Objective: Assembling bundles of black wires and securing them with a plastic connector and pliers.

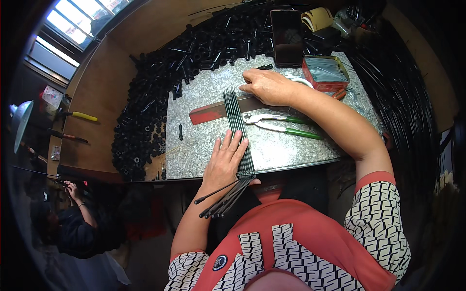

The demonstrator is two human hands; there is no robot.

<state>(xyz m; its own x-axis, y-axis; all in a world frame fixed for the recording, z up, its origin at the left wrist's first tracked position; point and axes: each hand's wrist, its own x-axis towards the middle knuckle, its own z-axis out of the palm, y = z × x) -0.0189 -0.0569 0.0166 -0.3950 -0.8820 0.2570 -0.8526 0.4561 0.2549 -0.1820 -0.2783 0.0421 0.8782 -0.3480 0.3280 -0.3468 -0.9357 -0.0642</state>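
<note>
Head view. I see the left hand (226, 157), fingers slightly spread, resting on a bundle of thin dark rods (234, 114) that crosses a red bar (208, 114) and overhangs the near edge of the speckled board (189, 151). The right hand (269, 87) is curled; I cannot tell what it pinches. Light left-hand pressure could, I judge, let rods fan out toward the pliers (297, 132); the overhang's weight could tip them off.

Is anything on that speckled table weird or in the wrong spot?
Maybe one small black part: it sits alone on the speckled grey slab, while most black parts are heaped along its left and far sides. Nothing looks clearly damaged.
</note>
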